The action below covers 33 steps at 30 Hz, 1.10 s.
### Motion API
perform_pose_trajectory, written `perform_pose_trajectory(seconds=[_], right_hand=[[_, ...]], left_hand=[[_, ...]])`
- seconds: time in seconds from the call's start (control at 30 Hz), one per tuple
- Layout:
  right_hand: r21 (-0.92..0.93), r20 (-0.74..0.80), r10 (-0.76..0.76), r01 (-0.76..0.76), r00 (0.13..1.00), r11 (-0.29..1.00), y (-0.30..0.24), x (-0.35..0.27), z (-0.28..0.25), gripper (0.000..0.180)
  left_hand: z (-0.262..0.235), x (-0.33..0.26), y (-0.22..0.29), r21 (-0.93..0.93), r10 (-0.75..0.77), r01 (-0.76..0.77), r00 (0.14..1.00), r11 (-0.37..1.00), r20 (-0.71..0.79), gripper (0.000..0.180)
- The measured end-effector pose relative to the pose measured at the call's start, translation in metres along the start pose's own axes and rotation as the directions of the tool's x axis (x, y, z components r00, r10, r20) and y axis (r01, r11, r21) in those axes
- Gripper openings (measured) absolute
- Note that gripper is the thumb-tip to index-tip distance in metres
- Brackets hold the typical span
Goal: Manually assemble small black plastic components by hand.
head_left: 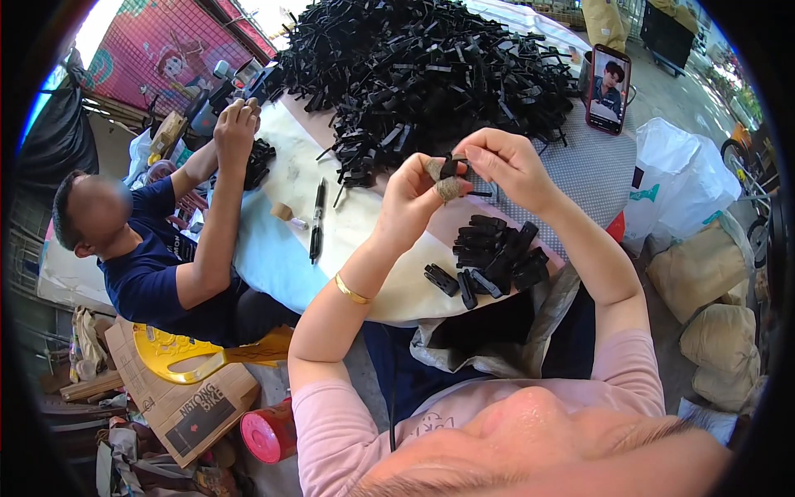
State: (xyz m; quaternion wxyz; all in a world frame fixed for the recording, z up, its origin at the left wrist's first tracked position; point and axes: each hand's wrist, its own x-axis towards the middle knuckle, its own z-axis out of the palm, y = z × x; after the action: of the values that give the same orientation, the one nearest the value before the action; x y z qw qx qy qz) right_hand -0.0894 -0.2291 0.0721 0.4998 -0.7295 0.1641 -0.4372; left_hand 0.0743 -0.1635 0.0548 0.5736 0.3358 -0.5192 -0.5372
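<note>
Over the near part of the table, my left hand [404,203] is closed in a pinch on a small black plastic piece [450,168]. Tan wrapping covers the thumb and a finger of that hand. My right hand [515,170] meets it from the right, its thumb and fingertips pinched at the same piece; the exact contact is too small to make out. Just below my hands lies a small group of black plastic pieces [493,258]. Behind them rises a large heap of similar black pieces [439,74], many with thin stems.
A black marker [317,222] and a small tan roll [281,212] lie left on the covered table [281,257]. A phone [609,89] stands at right. A co-worker [166,248] sits at left, hands raised. An open sack [439,340] hangs at my lap.
</note>
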Motion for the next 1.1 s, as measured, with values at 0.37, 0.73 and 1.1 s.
perform_pose_trajectory(seconds=[0.37,0.73,1.1], right_hand=[[-0.265,0.048,-0.056,0.067,0.997,0.962,-0.001,-0.001,0.008,0.009],[-0.298,0.053,-0.05,0.064,0.997,0.952,0.002,-0.004,0.009,0.011],[-0.848,0.333,0.112,0.246,0.936,0.469,0.015,-0.005,-0.016,0.012]], left_hand=[[0.006,-0.003,-0.005,0.274,0.204,-0.137,0.951,0.952,-0.232,0.021],[0.005,-0.006,-0.004,0.732,0.441,-0.234,0.892,0.639,-0.1,0.018],[-0.005,-0.004,0.019,0.81,-0.294,-0.028,0.924,0.586,0.245,0.016]])
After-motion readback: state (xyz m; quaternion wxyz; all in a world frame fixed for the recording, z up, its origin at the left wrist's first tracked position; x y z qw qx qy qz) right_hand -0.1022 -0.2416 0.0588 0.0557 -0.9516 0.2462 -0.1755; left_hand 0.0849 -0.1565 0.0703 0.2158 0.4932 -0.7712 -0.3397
